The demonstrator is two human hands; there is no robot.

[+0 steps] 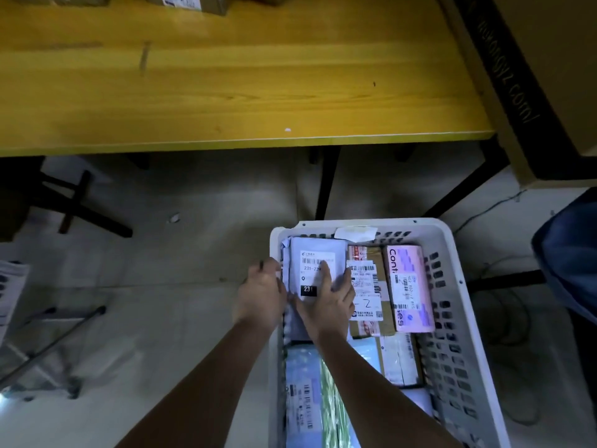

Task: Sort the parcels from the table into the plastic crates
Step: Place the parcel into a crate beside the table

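A white plastic crate [465, 286] stands on the floor in front of the table, holding several parcels. A white mailer parcel [315, 253] with a barcode label lies in its far left corner. My right hand [326, 302] presses flat on this parcel with straight fingers. My left hand [261, 292] is at the crate's left rim, curled against the parcel's left edge. Beside it lie a brown box [371, 253] with a label and a pink parcel [410, 286]. More parcels [303, 399] fill the near part of the crate.
The yellow wooden table [226, 92] spans the top, with boxes [187, 3] at its far edge. A large cardboard box [533, 76] stands at the right. Black table legs [326, 182], a dark bag [568, 253], cables and a metal frame [48, 350] are on the floor.
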